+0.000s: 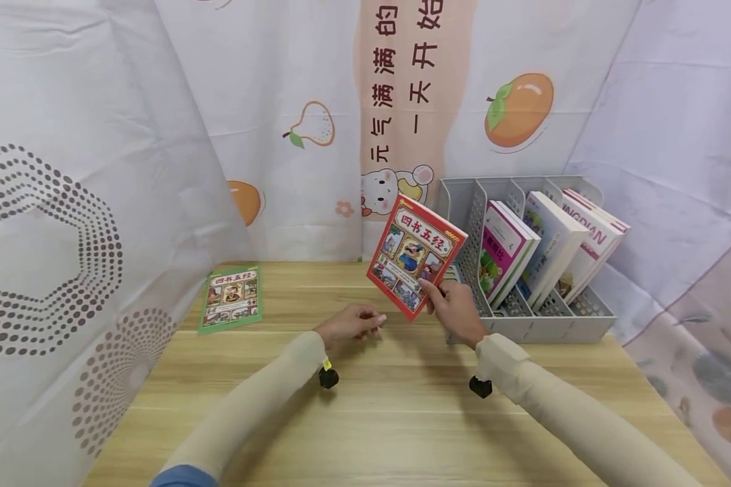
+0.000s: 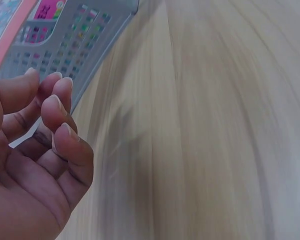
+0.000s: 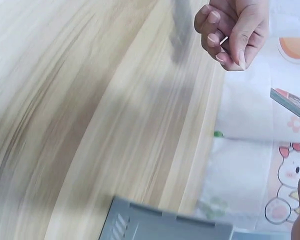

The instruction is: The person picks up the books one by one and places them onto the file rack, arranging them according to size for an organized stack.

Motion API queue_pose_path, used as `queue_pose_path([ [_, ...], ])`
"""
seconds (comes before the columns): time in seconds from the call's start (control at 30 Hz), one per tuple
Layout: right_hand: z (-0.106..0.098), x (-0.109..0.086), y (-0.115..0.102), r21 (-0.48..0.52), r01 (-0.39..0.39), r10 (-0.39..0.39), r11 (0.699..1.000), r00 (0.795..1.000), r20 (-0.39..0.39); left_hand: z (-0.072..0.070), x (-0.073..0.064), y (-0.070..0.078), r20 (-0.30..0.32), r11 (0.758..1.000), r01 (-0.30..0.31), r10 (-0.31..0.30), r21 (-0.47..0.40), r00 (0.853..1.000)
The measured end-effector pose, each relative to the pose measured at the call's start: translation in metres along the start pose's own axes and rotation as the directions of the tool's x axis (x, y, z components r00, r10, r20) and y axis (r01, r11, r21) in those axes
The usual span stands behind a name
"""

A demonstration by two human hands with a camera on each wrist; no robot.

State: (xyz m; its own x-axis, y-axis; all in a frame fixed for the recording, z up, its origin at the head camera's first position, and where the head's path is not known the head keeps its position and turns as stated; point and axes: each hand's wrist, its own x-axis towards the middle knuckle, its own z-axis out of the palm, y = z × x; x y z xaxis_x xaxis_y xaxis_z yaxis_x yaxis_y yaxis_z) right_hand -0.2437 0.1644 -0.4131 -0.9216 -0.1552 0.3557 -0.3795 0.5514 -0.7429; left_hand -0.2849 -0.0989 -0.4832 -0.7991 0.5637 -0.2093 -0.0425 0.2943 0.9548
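Observation:
A red-covered book (image 1: 409, 260) is held up off the table, tilted, its illustrated front cover facing me. My right hand (image 1: 457, 312) pinches it at its lower right edge, the thumb on the cover and the other fingers behind. In the right wrist view only a corner of the book (image 3: 291, 105) and a little of the right hand show. My left hand (image 1: 350, 323) hovers over the table just left of the book and apart from it. Its fingers are loosely bent with nothing in them, as the left wrist view also shows.
A grey file rack (image 1: 536, 330) stands at the back right, its slots holding a purple-covered book (image 1: 501, 249), a thick pale book (image 1: 551, 247) and white-and-red books (image 1: 593, 240). A green-covered book (image 1: 231, 297) lies flat at the table's (image 1: 378, 419) back left. Printed cloth (image 1: 317, 61) hangs behind.

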Motion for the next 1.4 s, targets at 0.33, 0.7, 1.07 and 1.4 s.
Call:
queue_pose_path([
  [0.33, -0.023, -0.008, 0.013, -0.048, 0.013, -0.021, 0.999, 0.987, -0.161, 0.045, 0.028, 0.015, 0.068, 0.998, -0.048, 0.046, 0.036, 0.997],
  [0.7, -0.039, -0.012, 0.024, -0.098, 0.032, -0.064, 0.995, 0.940, -0.336, 0.088, 0.058, 0.031, 0.030, 0.994, -0.105, 0.106, -0.013, 0.994],
  [1.07, -0.064, -0.018, 0.043, -0.087, 0.001, -0.042, 0.996, 0.881, -0.471, 0.111, 0.070, 0.044, -0.034, 0.992, -0.100, 0.097, -0.080, 0.995],
  [1.4, -0.084, -0.024, 0.060, -0.184, -0.101, -0.018, 0.978, 0.832, -0.555, 0.127, 0.077, 0.051, -0.032, 0.991, -0.113, 0.111, -0.072, 0.993],
])
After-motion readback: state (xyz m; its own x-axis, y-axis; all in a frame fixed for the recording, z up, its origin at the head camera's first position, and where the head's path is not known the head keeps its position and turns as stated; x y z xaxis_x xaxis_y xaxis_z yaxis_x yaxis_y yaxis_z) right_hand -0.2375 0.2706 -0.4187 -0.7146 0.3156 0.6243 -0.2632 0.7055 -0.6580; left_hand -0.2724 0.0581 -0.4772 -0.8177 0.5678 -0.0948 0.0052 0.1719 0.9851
